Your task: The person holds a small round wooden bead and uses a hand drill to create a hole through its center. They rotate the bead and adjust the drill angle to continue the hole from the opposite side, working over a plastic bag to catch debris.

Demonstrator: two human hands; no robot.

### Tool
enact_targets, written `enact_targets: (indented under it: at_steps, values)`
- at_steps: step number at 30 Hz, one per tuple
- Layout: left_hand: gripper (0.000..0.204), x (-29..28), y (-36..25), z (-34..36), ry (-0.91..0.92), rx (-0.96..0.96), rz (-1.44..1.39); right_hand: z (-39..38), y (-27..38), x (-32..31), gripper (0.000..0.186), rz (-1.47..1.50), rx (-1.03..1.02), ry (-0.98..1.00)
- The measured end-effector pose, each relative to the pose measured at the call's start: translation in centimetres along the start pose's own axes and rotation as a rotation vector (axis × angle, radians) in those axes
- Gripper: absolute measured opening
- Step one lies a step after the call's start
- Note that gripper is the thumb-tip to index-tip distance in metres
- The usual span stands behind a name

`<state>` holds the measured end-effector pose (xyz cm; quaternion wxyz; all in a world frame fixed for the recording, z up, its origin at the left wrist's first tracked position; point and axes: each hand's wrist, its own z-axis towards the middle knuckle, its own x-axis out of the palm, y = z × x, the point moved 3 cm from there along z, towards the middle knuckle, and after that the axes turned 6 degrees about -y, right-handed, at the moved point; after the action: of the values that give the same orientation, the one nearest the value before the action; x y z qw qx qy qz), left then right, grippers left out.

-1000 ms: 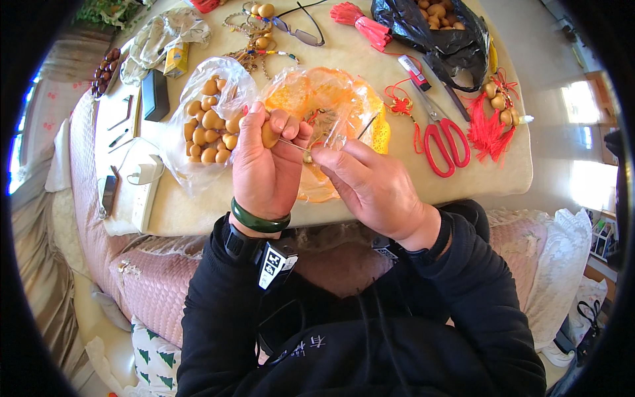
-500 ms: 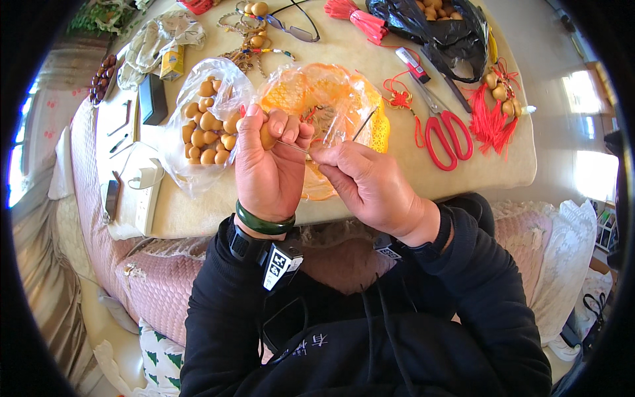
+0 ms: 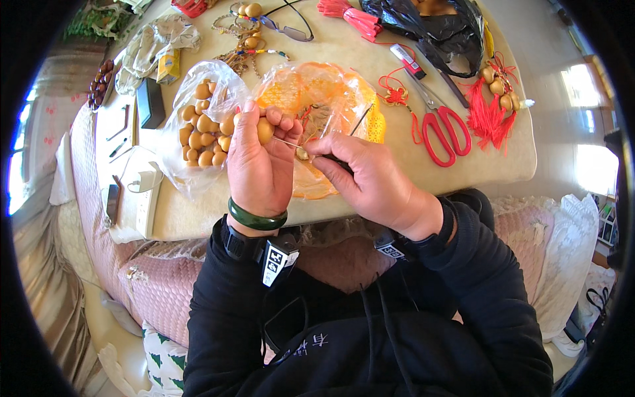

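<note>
My left hand (image 3: 260, 162), with a dark green bangle (image 3: 256, 216) at its wrist, pinches a small tan gourd (image 3: 265, 130) between thumb and fingers. My right hand (image 3: 374, 175) closes round a thin needle-like metal tool (image 3: 286, 142), which reaches from its fingers to the gourd. A dark handle piece (image 3: 342, 165) shows under the right thumb. Whether the tip is inside the gourd I cannot tell. A pale golden bit (image 3: 302, 153) sits along the tool, and a thin dark stick (image 3: 361, 121) pokes up behind the right hand.
Left of my hands, a clear bag (image 3: 206, 142) holds several small gourds. Behind them lies an orange-yellow mesh under clear plastic (image 3: 331, 83). Red-handled scissors (image 3: 447, 135), a red knot cord (image 3: 395, 96), red tassels (image 3: 488, 116) and a black bag (image 3: 453, 36) lie right; glasses (image 3: 288, 28) lie far.
My left hand has shifted slightly left and turned, so the gourd shows more. The dark handle piece and the golden bit by my right hand have come into sight.
</note>
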<state>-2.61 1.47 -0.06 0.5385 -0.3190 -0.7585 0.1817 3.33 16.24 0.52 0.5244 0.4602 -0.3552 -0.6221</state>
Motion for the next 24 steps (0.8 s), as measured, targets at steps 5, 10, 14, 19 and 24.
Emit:
enact_targets:
  at_steps: [5, 10, 14, 19, 24]
  values:
    - [0.019, -0.1, 0.3, 0.0, 0.125, -0.005, -0.043, 0.2, 0.8, -0.3, 0.011, 0.032, -0.024, -0.004]
    - [0.017, 0.0, 0.2, -0.1, 0.236, -0.071, -0.157, -0.8, -0.5, 0.0, 0.018, 1.021, 1.069, 0.168]
    - [0.015, 0.0, 0.3, -0.3, 0.171, -0.025, -0.148, -0.4, -0.9, 0.3, 0.017, 0.542, 0.528, 0.102]
    - [0.015, 0.1, 0.4, -0.3, 0.176, -0.011, -0.138, -0.1, 0.1, 0.6, 0.015, -0.047, -0.154, -0.040]
    - [0.016, 0.4, 0.2, -0.5, 0.246, -0.042, -0.180, -1.5, -0.6, 0.2, 0.005, 1.070, 0.984, 0.164]
